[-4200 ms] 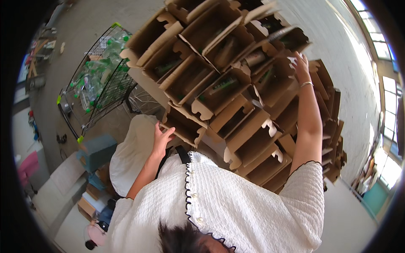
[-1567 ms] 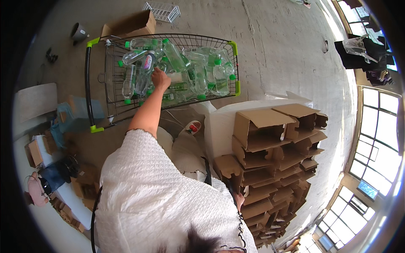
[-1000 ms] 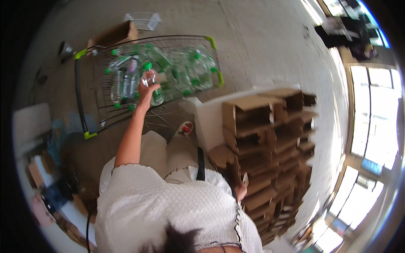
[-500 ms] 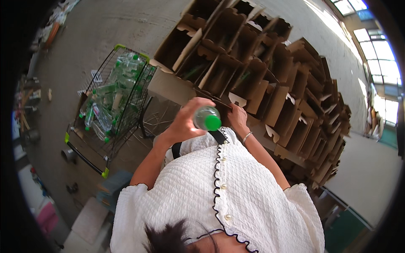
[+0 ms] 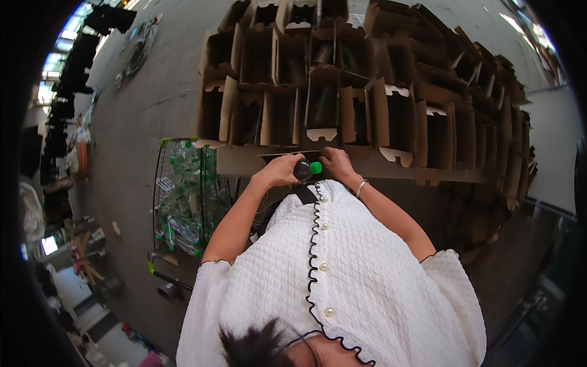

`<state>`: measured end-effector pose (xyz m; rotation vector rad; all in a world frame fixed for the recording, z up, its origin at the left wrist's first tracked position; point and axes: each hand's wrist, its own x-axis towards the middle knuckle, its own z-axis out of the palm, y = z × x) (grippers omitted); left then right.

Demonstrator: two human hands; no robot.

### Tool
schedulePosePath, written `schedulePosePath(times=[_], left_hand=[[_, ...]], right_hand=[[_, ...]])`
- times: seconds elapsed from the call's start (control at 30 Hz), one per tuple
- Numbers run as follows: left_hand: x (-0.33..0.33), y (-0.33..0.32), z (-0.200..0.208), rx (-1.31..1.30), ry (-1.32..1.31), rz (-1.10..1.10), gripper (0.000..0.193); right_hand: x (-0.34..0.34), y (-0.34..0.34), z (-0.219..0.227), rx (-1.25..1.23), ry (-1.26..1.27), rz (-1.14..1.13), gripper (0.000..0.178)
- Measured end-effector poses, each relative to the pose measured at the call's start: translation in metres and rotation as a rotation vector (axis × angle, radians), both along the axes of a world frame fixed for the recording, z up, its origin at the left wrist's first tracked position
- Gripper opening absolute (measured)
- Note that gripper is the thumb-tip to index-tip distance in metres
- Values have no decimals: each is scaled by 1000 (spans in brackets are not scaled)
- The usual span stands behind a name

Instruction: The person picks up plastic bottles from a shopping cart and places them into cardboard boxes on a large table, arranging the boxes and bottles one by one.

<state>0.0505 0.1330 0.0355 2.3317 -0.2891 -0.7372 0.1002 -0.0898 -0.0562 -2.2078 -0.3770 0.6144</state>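
My left hand (image 5: 282, 171) is closed around a clear plastic bottle (image 5: 302, 170) with a green cap (image 5: 315, 167), held in front of my waist. The bottle lies tilted, its cap toward my right. Just right of the cap, my right hand (image 5: 338, 165) has its fingers curled together at the table's near edge; what they grip, if anything, is hidden. A thin cardboard edge (image 5: 287, 153) runs behind both hands. Beyond it, rows of brown cardboard boxes (image 5: 321, 98) stand with their tops open, some with green-tinted bottles inside.
To my left stands a wire cart (image 5: 153, 214) heaped with clear bottles with green caps (image 5: 186, 183). The table (image 5: 235, 161) carries the boxes, which stretch far to the right. Clutter and hanging dark cloth (image 5: 58, 122) line the left side.
My view has turned left, so the boxes now stand straight ahead. The bottle in my left hand has turned, its cap swinging toward my right hand. My right hand stays by the table edge.
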Motion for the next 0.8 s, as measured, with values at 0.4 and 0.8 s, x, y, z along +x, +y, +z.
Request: schedulePosePath(times=[0.4,0.8], left_hand=[[9,-3,-68,184,226,-106,69],[4,-7,-159,413,117,-56,46]], right_hand=[[-8,5,-5,17,-120,-43,17],[-18,14,-3,-49,-156,-33,14]])
